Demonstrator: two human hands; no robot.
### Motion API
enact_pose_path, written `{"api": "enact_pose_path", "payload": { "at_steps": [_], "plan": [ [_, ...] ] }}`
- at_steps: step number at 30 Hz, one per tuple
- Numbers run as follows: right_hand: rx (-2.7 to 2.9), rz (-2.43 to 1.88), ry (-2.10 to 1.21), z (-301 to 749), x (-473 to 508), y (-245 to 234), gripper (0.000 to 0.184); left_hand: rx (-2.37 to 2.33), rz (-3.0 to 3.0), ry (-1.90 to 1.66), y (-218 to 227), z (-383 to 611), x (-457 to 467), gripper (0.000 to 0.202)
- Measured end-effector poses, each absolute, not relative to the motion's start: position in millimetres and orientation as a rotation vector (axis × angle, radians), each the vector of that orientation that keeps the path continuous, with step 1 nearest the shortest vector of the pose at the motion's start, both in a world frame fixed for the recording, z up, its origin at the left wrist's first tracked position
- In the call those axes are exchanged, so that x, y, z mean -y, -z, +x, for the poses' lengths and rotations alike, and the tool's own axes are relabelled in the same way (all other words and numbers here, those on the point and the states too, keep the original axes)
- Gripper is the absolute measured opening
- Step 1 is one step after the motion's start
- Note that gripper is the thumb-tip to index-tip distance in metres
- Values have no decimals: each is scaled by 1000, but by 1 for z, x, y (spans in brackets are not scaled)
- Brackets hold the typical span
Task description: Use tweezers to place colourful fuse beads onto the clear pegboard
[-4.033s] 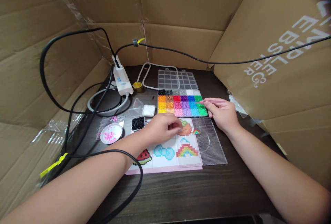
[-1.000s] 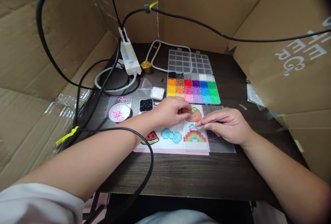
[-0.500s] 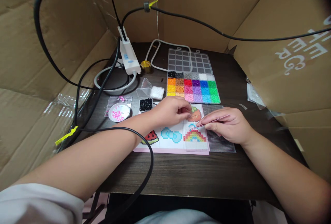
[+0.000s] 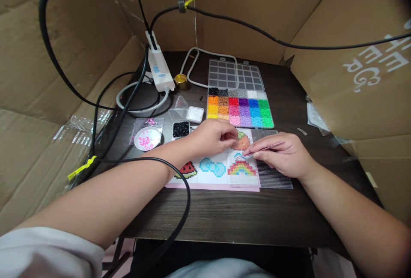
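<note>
A pair of tweezers (image 4: 271,146) is pinched in my right hand (image 4: 282,153), its tips over the sheet just above the rainbow (image 4: 241,168). My left hand (image 4: 221,136) rests at the upper part of the pattern sheet (image 4: 210,183), fingers curled inward; whatever they may hold is hidden. Beside it on the sheet show an orange fruit picture (image 4: 241,141), a light blue bow (image 4: 212,167) and part of a watermelon slice (image 4: 187,170). A clear pegboard (image 4: 274,173) lies at the sheet's right, partly under my right hand.
Behind my hands stands a sorted bead box (image 4: 244,109) with its clear lid (image 4: 236,74) open. To the left are small boxes of black beads (image 4: 181,130) and white beads (image 4: 195,115), and a dish of pink beads (image 4: 148,139). A black cable (image 4: 184,209) loops above my left forearm.
The tweezer tips have shifted slightly above the rainbow. My left hand stays where it was, and the things on the table have not moved.
</note>
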State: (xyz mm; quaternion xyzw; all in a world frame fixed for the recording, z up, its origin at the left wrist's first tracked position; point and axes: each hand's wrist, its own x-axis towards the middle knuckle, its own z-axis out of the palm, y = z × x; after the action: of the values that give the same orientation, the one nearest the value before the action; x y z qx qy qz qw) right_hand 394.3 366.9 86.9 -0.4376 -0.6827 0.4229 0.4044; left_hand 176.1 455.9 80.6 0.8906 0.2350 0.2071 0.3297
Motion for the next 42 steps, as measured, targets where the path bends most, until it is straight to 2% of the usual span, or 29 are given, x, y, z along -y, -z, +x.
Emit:
{"api": "enact_pose_path", "payload": {
  "at_steps": [42],
  "plan": [
    [1860,-1011,-992,396,-369,-88,17,-659,2307,-516,-85,178,-453,9]
  ]
}}
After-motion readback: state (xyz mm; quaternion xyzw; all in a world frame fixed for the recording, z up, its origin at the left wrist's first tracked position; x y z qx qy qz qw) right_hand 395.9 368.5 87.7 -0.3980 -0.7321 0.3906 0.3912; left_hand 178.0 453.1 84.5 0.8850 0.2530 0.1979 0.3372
